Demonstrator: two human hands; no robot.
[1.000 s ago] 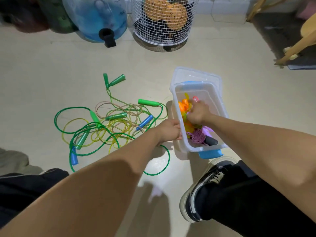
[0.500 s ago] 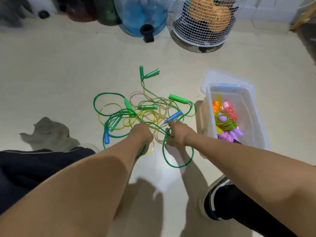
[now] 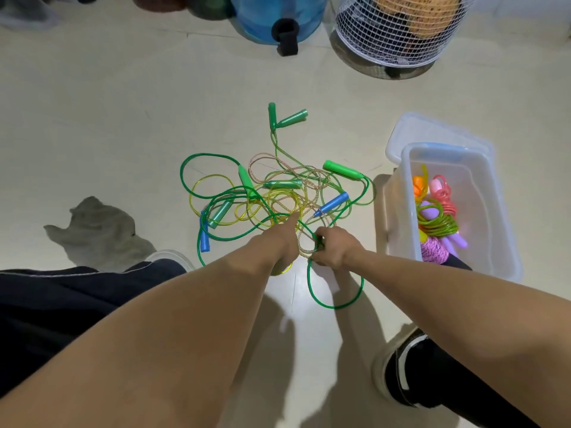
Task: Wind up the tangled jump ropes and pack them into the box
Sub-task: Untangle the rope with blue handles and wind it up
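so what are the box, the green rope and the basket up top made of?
Box: translucent, frosted plastic by the look; the ropes inside show through its wall. Green rope: glossy, see-through cord, probably PVC, with opaque plastic handles. Basket: white wire mesh, likely coated metal.

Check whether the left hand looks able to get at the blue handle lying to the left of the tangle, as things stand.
Probably yes. The left hand sits at the tangle's near edge, and the blue handle lies in the open on the floor beside it; only thin rope loops cross there, and nothing covers it.
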